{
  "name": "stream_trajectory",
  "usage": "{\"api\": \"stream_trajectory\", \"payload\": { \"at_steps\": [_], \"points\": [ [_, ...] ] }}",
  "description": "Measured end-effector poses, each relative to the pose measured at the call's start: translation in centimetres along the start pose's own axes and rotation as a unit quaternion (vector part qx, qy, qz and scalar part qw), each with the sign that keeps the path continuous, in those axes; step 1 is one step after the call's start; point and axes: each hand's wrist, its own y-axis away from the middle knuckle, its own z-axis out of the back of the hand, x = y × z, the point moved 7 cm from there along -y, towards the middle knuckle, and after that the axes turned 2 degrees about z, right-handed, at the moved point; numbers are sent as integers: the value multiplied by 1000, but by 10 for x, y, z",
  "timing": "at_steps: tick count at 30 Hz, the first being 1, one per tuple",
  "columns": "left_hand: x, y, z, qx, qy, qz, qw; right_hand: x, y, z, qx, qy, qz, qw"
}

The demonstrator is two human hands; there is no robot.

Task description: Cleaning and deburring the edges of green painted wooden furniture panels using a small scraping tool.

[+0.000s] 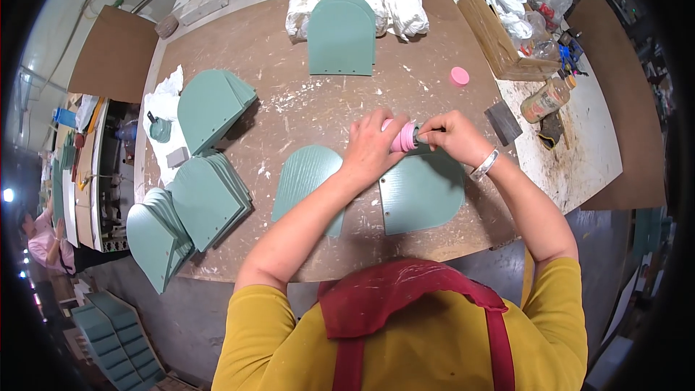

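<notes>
My left hand is wrapped round a small pink bottle, which lies tilted on its side with its mouth to the right. At that mouth the fingertips of my right hand are pinched together on something small and dark that I cannot make out. Below my hands lies a green round-ended panel with small holes along its left edge. A second green panel rests to its left, partly covered by my left forearm. A loose pink cap sits on the table farther off.
Fanned stacks of green panels stand at the left of the brown table. More panels lean on a white wrapped bundle at the far side. To the right are a grey block, a bottle and a cardboard box.
</notes>
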Motion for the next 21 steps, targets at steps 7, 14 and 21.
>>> {"api": "stream_trajectory", "payload": {
  "at_steps": [7,14,21],
  "points": [
    [18,-4,1,1,178,-5,984,4,18,20,-70,-105,-62,990],
    [31,2,-9,47,282,67,956,40,36,21,-118,28,5,993],
    [-5,-4,10,2,144,-64,988,62,42,4,-169,312,183,917]
  ]
}}
